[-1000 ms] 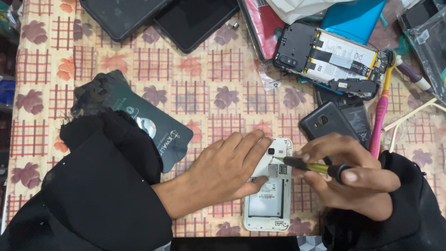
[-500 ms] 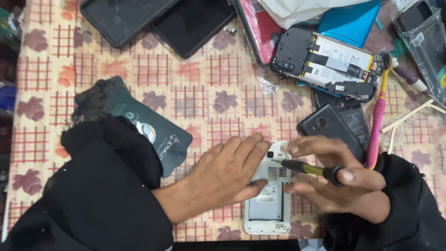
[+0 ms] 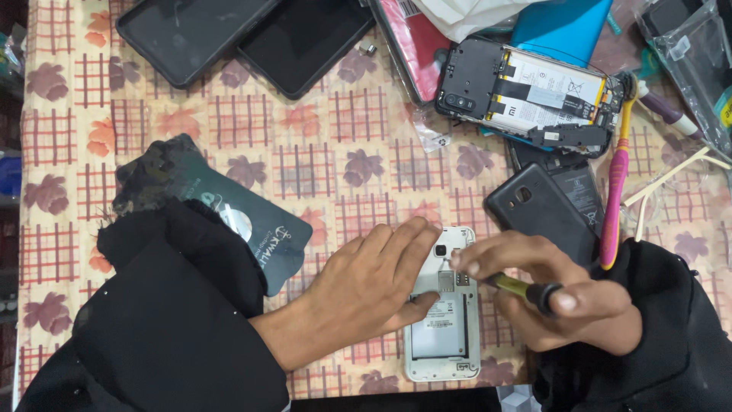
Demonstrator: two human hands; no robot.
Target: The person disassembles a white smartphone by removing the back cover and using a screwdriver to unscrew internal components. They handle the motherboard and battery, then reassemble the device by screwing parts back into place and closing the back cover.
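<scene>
Screwdriver work on an opened white phone is the step in hand. The phone lies back-up, cover off, on the checked surface, near its lower edge. Its long axis runs roughly toward and away from the person, camera end pointing away, bottom end nearest the body. The left hand lies flat with fingers spread, pressing the phone's left side to steady it; it grasps nothing. The right hand has its grip closed round a small screwdriver with a yellow and black handle, the shaft lying nearly level and pointing left toward the upper part of the phone, beside the camera. The tip itself is hidden by the fingers. The next move probably calls for seating the tip squarely in a screw head and turning it while the left hand stops the phone from sliding.
</scene>
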